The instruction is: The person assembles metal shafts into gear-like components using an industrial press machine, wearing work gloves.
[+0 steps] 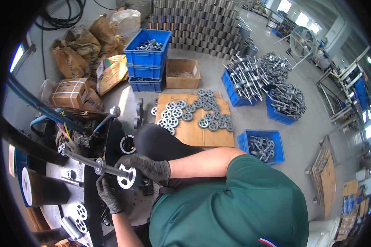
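My right hand (147, 166), in a dark grey glove, is closed around a silver spoked wheel (126, 181) at the near end of a metal shaft (81, 158). A round collar or bearing (100, 166) sits partway along that shaft, whose far end reaches toward the machine at the left. Just below the collar is my left hand (109, 195), also gloved, with its fingers apart and pointing up; whether they touch the shaft is unclear. On the machine table (56, 212) lie two more spoked wheels (81, 218), short metal tubes (70, 228) and a small ring (71, 174).
Many spoked wheels lie on a flattened cardboard sheet (193, 140) beyond my knee. Blue crates (251, 154) of metal parts stand at right, with stacked blue bins (146, 57) and a cardboard box (182, 82) behind. A dark cylinder (45, 187) flanks the table.
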A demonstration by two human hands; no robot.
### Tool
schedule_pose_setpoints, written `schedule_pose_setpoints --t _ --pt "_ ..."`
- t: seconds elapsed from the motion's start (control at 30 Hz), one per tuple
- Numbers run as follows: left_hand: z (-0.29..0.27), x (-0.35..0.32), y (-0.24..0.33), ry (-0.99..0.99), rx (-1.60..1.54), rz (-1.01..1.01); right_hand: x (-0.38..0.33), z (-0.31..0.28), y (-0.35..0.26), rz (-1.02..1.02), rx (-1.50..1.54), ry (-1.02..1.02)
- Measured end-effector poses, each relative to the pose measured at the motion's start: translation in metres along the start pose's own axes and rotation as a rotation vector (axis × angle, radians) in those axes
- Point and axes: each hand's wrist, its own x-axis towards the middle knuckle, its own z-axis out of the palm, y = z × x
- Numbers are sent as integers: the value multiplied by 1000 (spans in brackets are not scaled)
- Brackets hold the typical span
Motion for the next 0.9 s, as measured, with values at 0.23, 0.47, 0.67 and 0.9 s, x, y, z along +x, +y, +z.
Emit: schedule_pose_setpoints --t 0.23,0.47,0.67,0.9 --pt "0 -18 -30 -282 426 -109 -110 -84 -102 -452 8 345" --pt "-11 -45 -54 -516 699 -130 -288 -272 -14 -397 -456 1181" --pt "-26 -64 -64 -567 663 -338 -508 -333 11 348 -1098 1500" --pt "-39 -73 -78 -566 673 -451 -653 -332 -24 1163 -1332 1575"
